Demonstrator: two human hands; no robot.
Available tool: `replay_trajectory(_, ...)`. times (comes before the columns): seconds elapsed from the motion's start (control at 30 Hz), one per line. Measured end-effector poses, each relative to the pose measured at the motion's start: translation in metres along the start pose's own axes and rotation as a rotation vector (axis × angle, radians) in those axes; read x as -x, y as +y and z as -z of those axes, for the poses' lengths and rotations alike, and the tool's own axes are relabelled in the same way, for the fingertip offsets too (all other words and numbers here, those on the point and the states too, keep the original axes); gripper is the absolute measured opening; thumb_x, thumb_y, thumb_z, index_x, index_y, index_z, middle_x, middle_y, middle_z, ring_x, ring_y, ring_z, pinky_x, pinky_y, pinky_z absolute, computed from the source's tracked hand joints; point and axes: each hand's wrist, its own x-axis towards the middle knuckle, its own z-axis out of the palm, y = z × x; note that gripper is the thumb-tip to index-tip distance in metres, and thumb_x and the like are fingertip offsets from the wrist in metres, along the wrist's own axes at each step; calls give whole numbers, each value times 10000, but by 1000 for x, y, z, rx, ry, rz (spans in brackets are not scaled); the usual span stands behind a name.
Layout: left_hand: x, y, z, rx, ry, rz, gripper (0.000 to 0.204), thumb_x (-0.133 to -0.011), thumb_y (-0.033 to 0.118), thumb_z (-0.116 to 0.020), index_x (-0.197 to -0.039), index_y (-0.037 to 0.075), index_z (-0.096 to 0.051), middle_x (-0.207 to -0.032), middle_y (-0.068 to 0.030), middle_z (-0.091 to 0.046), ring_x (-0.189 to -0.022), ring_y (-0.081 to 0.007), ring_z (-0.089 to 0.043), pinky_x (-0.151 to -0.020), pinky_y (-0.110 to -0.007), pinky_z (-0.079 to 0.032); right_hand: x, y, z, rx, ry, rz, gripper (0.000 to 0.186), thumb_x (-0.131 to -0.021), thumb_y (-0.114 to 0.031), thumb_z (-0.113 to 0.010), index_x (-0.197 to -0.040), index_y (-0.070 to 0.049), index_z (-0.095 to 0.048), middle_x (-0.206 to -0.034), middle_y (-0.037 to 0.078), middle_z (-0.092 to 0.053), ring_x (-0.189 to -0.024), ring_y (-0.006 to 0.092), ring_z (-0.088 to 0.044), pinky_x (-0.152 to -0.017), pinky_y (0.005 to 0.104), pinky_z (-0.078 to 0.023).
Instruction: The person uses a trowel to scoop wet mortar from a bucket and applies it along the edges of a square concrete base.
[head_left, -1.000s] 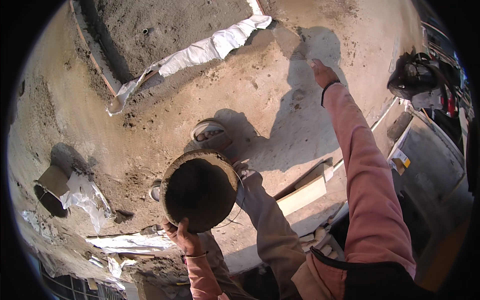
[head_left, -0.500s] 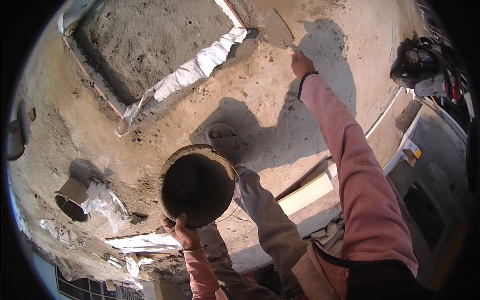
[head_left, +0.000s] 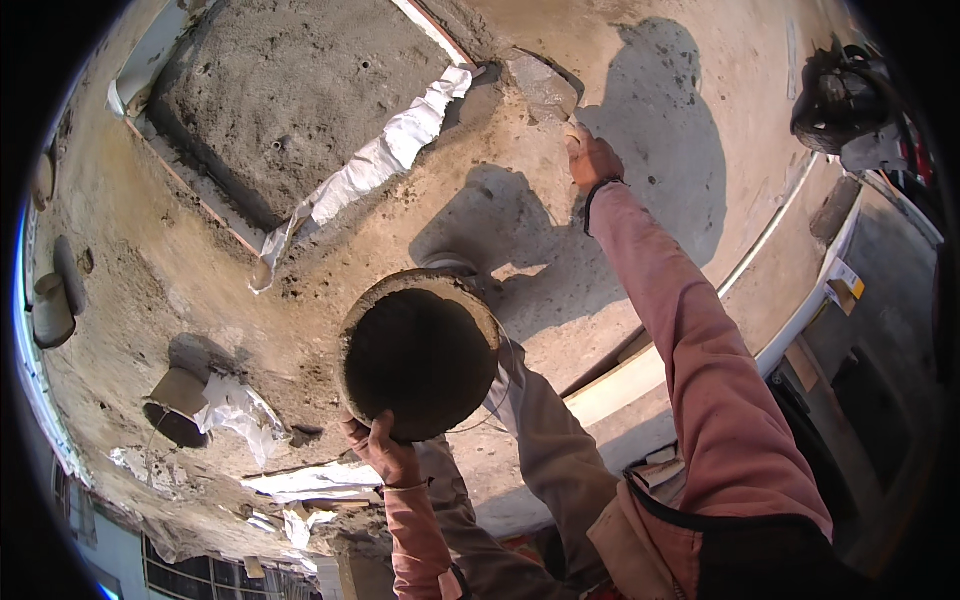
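Observation:
My left hand grips the near-left rim of a round, mortar-crusted bucket. The bucket is tilted so its deep, shadowed inside faces me; what lies in it is too dark to tell. Stretched out ahead to the right, my right hand is closed round the handle of a trowel. Its wide, mortar-smeared blade points away from me, over the ground near a corner of a framed bed of grey concrete. A crumpled white sheet covers the bed's near-right edge.
Another bucket lies on its side at the left, against white plastic. A rounded container is at the far left. My sandalled foot shows behind the bucket. Dark equipment stands far right; a pale board lies beside my leg.
The view has shifted a little. The bucket sits slightly farther right and covers more of my foot. My right hand has drawn back slightly, and the trowel blade has turned.

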Motion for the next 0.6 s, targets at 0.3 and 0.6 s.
replay_trajectory(0.3, 10, 43, -38, -20, -64, -106, 344, -699, 6, -530, -1043, 15, -554, -985, -75, -601, -906, -156, -550, -892, -300, -430, 110, 20, 122, -478, -5, 284, 407, -893, -303, -571, -1215, -59, -519, -1012, 203, -635, -936, 341, -633, -777, 430, -505)
replay_trajectory(0.6, 71, 126, -80, 147, -237, -157, 461, -669, -86, -517, -1114, 14, -582, -1043, -81, -637, -933, -180, -598, -885, -300, -465, 300, -17, 297, -347, -371, 634, 465, -788, -125, -563, -1241, -48, -491, -1029, 212, -558, -772, 356, -628, -671, 426, -520)
